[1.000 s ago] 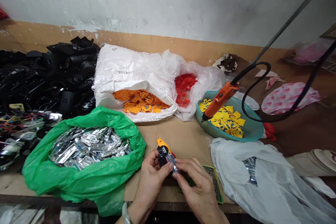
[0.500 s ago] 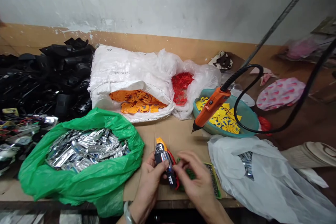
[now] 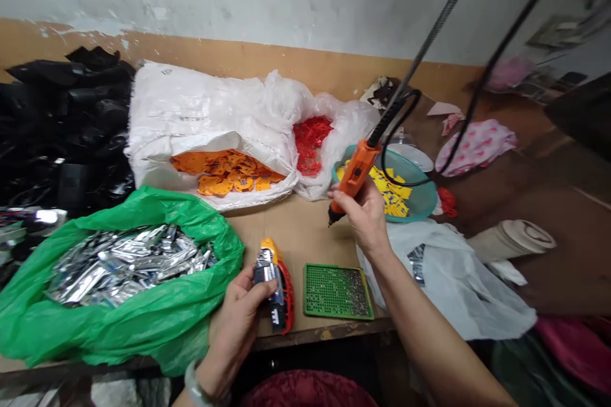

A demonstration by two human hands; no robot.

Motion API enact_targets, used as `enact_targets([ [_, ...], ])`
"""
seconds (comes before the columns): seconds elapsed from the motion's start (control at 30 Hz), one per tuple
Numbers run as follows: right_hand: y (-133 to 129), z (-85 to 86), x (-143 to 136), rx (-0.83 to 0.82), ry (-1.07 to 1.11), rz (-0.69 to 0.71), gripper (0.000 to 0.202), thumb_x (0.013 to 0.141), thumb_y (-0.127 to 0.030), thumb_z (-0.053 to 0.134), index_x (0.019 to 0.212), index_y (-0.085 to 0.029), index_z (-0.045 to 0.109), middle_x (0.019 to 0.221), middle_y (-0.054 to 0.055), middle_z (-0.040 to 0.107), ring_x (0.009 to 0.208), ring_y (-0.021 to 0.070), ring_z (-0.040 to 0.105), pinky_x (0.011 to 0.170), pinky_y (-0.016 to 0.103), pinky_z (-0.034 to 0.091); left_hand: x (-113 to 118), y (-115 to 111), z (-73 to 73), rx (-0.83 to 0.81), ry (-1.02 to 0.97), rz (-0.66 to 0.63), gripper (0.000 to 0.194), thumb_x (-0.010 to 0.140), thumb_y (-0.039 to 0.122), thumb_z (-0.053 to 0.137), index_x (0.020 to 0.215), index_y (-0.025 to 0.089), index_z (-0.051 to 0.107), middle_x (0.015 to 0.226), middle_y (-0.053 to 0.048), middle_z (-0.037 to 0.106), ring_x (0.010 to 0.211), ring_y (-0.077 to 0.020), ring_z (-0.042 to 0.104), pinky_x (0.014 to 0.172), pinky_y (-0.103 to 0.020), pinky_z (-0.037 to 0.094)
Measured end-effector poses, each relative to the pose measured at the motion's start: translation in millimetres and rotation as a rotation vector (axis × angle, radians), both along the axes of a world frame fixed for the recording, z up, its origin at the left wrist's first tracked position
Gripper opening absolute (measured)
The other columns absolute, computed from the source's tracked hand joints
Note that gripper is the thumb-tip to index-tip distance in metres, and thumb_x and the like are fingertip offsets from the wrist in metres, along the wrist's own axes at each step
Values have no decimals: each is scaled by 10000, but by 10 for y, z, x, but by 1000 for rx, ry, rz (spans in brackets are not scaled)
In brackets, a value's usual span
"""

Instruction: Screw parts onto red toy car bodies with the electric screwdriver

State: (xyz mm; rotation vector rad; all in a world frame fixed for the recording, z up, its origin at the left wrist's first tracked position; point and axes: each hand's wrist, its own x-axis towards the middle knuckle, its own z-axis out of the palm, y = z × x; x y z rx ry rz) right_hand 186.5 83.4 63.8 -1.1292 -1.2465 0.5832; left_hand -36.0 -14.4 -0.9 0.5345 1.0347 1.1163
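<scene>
Near the front edge of the table, my left hand (image 3: 238,308) grips a small black, yellow and red plastic assembly (image 3: 275,289), thumb pressed on its face. My right hand (image 3: 365,213) is wrapped round an orange electric screwdriver (image 3: 356,175), which hangs from a coiled cable with its bit pointing down to the left. Between my two arms lies a green perforated tray (image 3: 329,292) with many small metal screws, heaped toward its right side. The tip of the screwdriver is in the air, apart from both tray and assembly.
A green bag (image 3: 186,203) of silvery parts stands at left. Behind are a white sack (image 3: 200,98) of orange pieces, a clear bag (image 3: 341,117) of red pieces and a teal basin (image 3: 422,203) of yellow pieces. Black parts (image 3: 71,121) pile up far left; a white bag (image 3: 468,286) lies right.
My right hand has left the assembly and moved up and right, taking hold of the hanging screwdriver. The screw tray is now uncovered. My left hand keeps the assembly; the view has shifted.
</scene>
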Motion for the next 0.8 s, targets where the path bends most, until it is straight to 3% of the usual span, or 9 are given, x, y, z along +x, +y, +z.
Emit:
enact_targets([
  [0.07,-252,-19,7,-81,76,59,293,760,-281,697,1032,-210,612,839,7,663,710,181,659,681,334,573,-56,-16,-5,-26,4,24,347,590,240,862,893,130,731,710,-2,705,588,-111,581,580,-209,482],
  [0.17,-615,-104,-5,-166,192,9,295,763,-296,712,1027,-211,611,687,-43,617,547,146,617,542,285,535,-61,-36,-10,-58,-2,-5,352,603,242,858,909,131,722,711,1,704,580,-111,593,571,-210,498],
  [0.3,-882,-311,15,-179,272,-43,264,797,-356,733,957,-224,570,594,-74,584,461,122,577,512,276,527,61,-71,-5,-51,-8,-56,298,618,238,837,864,129,708,678,12,677,557,-108,580,535,-202,492],
  [0.5,-928,-527,53,-175,288,56,259,828,-368,711,973,-226,550,570,-79,559,457,124,569,495,272,490,161,-103,-31,-63,8,-48,277,621,244,809,837,140,671,644,25,657,503,-111,564,487,-213,487],
  [0.8,-897,-597,50,-153,313,116,225,843,-330,701,975,-215,560,545,-86,551,461,119,557,514,275,478,137,-137,-68,-101,21,-40,319,608,237,807,880,136,674,636,19,683,477,-119,573,464,-226,493],
])
